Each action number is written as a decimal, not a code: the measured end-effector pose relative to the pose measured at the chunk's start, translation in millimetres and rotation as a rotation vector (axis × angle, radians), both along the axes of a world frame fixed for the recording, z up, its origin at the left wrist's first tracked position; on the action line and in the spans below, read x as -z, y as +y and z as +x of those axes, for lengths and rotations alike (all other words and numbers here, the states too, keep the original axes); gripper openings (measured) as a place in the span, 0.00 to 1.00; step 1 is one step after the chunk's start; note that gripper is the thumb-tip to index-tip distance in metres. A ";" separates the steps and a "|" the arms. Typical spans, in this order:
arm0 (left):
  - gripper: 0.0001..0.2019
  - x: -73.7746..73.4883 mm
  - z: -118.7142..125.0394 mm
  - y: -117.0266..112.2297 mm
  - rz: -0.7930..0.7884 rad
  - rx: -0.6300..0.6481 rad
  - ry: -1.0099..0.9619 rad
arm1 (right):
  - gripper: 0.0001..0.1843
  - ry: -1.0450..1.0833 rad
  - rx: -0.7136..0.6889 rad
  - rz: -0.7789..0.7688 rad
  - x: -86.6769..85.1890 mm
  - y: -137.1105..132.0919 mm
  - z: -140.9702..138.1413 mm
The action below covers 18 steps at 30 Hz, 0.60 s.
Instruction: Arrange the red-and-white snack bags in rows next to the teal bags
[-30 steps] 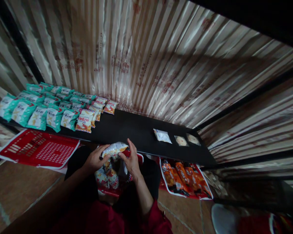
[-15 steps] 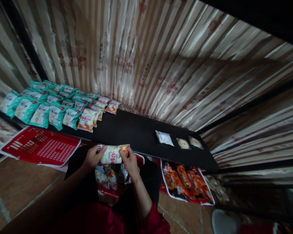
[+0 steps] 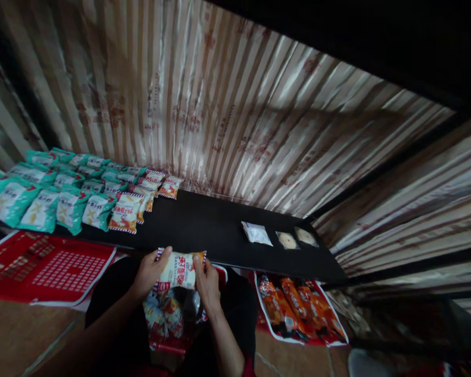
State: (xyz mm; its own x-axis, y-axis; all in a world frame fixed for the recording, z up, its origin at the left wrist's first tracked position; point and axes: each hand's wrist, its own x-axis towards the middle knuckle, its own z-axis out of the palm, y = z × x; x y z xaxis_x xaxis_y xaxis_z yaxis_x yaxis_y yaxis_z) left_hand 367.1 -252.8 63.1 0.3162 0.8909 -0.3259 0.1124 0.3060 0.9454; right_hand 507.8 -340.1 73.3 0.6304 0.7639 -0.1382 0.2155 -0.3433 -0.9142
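Observation:
Both my hands hold one orange-and-white snack packet [image 3: 179, 269] flat in front of me, just below the front edge of a black shelf [image 3: 208, 225]. My left hand [image 3: 150, 271] grips its left end, fingers curled round it. My right hand [image 3: 206, 278] pinches its right end. Under the packet, on my lap, sits a red basket [image 3: 168, 343] with more packets of the same kind. On the shelf's left part lie rows of teal packets [image 3: 43, 201] and a short row of orange-and-white ones [image 3: 126, 212].
Three small pale packets [image 3: 257, 233] lie at the shelf's right. An empty red basket [image 3: 43, 267] rests on the floor at left. Another red basket [image 3: 298, 309] of orange-wrapped snacks lies at right. A striped shiny sheet [image 3: 235, 115] backs the shelf.
The packet has been lifted from the lap basket and turned flat, face up, between both hands. The camera view has shifted a little to the right and downward.

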 end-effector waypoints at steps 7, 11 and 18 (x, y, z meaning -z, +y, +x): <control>0.29 -3.5 11.0 2.2 -0.102 0.197 -0.128 | 0.28 0.212 0.221 0.027 18.7 -7.9 11.7; 0.31 1.0 13.7 -13.7 -0.140 0.150 -0.245 | 0.28 0.174 0.325 -0.062 17.6 -10.3 9.7; 0.30 -17.5 14.0 -12.6 -0.132 -0.095 -0.320 | 0.23 0.686 0.378 0.064 13.3 4.4 -28.2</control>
